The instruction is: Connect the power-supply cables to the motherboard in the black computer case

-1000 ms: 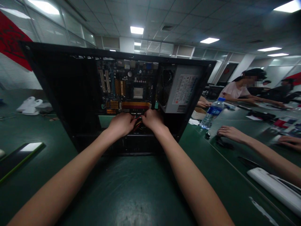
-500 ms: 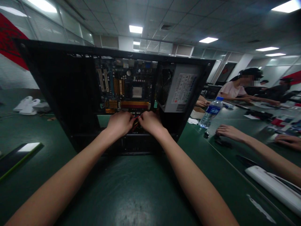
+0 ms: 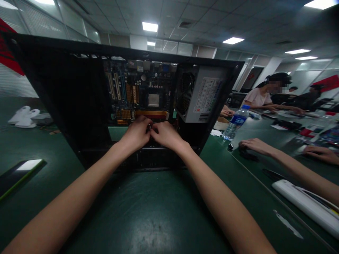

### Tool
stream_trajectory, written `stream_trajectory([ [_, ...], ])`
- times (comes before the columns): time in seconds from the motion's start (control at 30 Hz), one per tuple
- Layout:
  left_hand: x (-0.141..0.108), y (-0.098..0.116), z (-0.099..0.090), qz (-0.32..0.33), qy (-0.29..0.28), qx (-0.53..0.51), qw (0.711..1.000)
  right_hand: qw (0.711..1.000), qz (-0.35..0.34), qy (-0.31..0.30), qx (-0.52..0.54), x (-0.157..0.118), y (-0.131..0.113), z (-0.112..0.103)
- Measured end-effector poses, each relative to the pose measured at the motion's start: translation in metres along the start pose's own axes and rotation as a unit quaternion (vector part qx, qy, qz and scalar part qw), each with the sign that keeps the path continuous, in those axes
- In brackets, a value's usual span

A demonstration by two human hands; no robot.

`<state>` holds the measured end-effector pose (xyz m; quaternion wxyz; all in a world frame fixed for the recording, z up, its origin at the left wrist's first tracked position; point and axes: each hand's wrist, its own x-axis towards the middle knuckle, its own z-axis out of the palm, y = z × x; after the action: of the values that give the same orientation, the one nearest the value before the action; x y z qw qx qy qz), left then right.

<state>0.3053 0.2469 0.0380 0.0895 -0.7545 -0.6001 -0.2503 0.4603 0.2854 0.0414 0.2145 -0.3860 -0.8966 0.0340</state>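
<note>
Item: left hand (image 3: 137, 133), fingers curled, tips almost meeting those of the right. Item: right hand (image 3: 168, 135), likewise curled, thumb and forefinger brought in close. Between the tips, a small dark piece (image 3: 149, 127), mostly hidden; from where I stand I cannot tell what it is, nor which hand pinches it.

Just behind: orange and red slots (image 3: 156, 114) at the lower edge of the main board (image 3: 141, 95), mounted inside the black computer case (image 3: 90, 46). Case stands on the green table (image 3: 148, 211), open side toward the near edge. Power supply (image 3: 203, 95), upper right within it.

Farther right: water bottle (image 3: 237, 121), blue cap; a co-worker's hand (image 3: 255, 145), resting on a dark object.

Handling note, my judgement: light fingertip pressure, both hands even, wrists steady, knuckles off the slots, the case kept from rocking.

Changes against half a second ago: the red and yellow wires visible between the hands are now out of sight; fingertips closer together; left hand higher, overlapping the slots' left end.
</note>
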Motion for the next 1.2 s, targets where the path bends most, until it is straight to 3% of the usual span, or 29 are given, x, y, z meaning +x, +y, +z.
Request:
stream_trajectory([
  [0.57,0.004,-0.001,-0.002,0.06,-0.031,-0.019,0.998,0.999,-0.025,0.012,0.024,0.003,0.003,0.0],
  [0.83,0.002,0.005,-0.005,0.056,-0.038,-0.021,0.997,0.999,-0.027,0.001,0.04,0.003,0.004,0.0],
  [1.03,0.003,0.002,-0.001,0.072,-0.072,-0.034,0.994,0.995,-0.002,-0.071,0.069,0.006,0.005,0.003],
  [1.2,0.005,0.0,0.002,0.066,-0.107,-0.071,0.99,0.966,0.004,-0.243,0.086,0.011,0.011,0.007],
])
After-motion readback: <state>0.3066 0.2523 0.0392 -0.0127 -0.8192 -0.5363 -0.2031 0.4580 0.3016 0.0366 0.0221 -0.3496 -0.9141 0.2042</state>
